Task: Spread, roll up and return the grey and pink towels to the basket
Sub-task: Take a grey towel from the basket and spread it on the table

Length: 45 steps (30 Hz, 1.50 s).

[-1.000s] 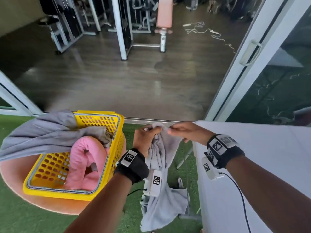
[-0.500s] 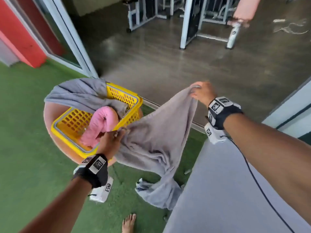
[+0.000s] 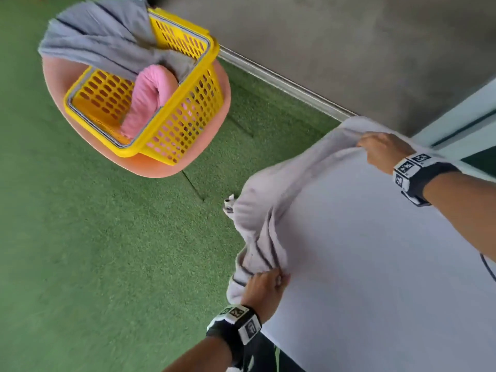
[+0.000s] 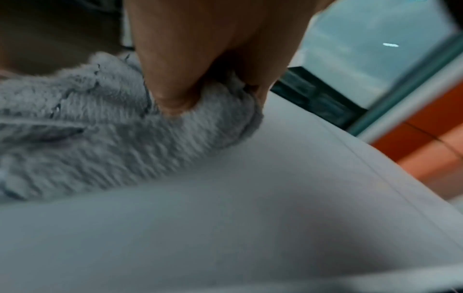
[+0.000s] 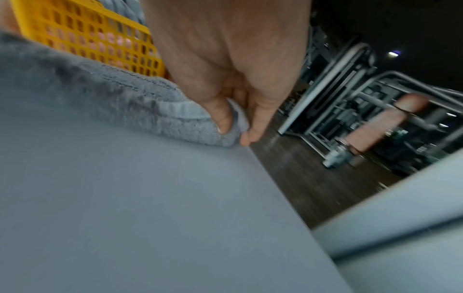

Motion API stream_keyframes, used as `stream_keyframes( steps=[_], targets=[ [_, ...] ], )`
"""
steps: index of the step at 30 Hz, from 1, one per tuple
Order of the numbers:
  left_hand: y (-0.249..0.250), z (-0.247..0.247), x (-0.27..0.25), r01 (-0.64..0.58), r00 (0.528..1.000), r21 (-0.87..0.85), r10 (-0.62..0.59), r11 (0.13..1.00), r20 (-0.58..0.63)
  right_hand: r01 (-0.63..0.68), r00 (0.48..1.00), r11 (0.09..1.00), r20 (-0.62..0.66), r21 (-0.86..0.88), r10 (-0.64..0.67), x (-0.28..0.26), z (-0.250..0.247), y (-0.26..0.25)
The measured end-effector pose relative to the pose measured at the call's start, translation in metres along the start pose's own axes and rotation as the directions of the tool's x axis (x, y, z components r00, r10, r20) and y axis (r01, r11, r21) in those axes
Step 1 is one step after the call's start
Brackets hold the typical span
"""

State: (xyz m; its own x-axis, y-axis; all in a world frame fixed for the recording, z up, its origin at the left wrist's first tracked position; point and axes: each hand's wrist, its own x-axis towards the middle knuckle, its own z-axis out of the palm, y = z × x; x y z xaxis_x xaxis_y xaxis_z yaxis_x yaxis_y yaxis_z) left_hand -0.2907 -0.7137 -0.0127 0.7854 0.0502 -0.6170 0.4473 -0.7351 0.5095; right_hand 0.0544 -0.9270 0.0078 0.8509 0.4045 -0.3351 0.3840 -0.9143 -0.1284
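A grey towel (image 3: pixel 271 200) lies bunched along the left edge of the white table (image 3: pixel 375 264), part of it hanging over the side. My left hand (image 3: pixel 268 285) grips its near corner (image 4: pixel 205 111) just above the tabletop. At the far end my right hand (image 3: pixel 381 149) pinches the other corner (image 5: pixel 233 130) between thumb and fingers at the table's far edge. The yellow basket (image 3: pixel 188 124) stands at the upper left with a rolled pink towel (image 3: pixel 147 95) inside and a second grey towel (image 3: pixel 102 41) draped over its far rim.
The basket sits on a round pink stool (image 3: pixel 220 108) on green artificial turf (image 3: pixel 94 237). A metal door track (image 3: pixel 281 81) divides the turf from the dark gym floor (image 3: pixel 349 44). Gym machines (image 5: pixel 375 111) stand beyond. A white door frame (image 3: pixel 461 114) rises behind the table.
Both hands have carried the grey towel rightward from beside the basket onto the table and pulled its corners apart. The left hand has come toward me; the head view has tilted down.
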Motion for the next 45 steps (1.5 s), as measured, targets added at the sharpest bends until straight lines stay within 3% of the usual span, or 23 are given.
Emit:
stream_keyframes(
  steps=[2,4,7,10,14,19,25,31,33,38,45],
  targets=[
    [0.026,0.018,-0.007,-0.120,0.981,0.030,0.114,0.992,0.155,-0.167,0.986,0.985,-0.001,-0.053,0.167,-0.028,-0.002,0.027],
    [0.043,0.032,-0.015,-0.244,0.923,0.054,0.214,0.968,0.320,-0.301,0.951,0.941,0.018,-0.152,0.307,-0.059,0.000,0.056],
    [0.053,0.054,-0.025,-0.351,0.858,0.113,0.270,0.930,0.437,-0.385,0.916,0.888,0.013,-0.250,0.401,-0.098,0.018,0.083],
    [0.056,0.062,-0.027,-0.387,0.865,0.196,0.281,0.901,0.416,-0.379,0.920,0.880,-0.016,-0.286,0.391,-0.114,0.040,0.082],
    [0.054,0.062,-0.022,-0.429,0.827,0.190,0.299,0.883,0.475,-0.382,0.919,0.861,-0.044,-0.335,0.391,-0.115,0.057,0.065],
    [0.050,0.064,-0.019,-0.454,0.791,0.115,0.341,0.883,0.507,-0.403,0.914,0.902,-0.118,-0.154,0.388,-0.115,0.074,0.059],
    [0.048,0.075,-0.022,-0.414,0.847,0.080,0.352,0.907,0.398,-0.392,0.915,0.920,-0.104,0.008,0.391,-0.126,0.079,0.068],
    [0.069,0.085,-0.027,-0.400,0.864,0.022,0.369,0.916,0.342,-0.162,0.972,0.987,-0.174,-0.024,0.155,-0.152,0.084,0.102],
    [0.084,0.094,-0.027,-0.411,0.860,0.018,0.381,0.911,0.339,-0.166,0.973,0.986,-0.165,-0.021,0.161,-0.163,0.089,0.116],
    [0.128,0.148,-0.050,-0.407,0.829,0.037,0.352,0.913,0.435,-0.235,0.958,0.972,-0.175,-0.016,0.229,-0.211,0.097,0.164],
    [0.232,0.285,-0.096,-0.402,0.786,0.061,0.310,0.914,0.535,-0.303,0.951,0.944,-0.112,-0.130,0.289,-0.334,0.118,0.289]
  ],
)
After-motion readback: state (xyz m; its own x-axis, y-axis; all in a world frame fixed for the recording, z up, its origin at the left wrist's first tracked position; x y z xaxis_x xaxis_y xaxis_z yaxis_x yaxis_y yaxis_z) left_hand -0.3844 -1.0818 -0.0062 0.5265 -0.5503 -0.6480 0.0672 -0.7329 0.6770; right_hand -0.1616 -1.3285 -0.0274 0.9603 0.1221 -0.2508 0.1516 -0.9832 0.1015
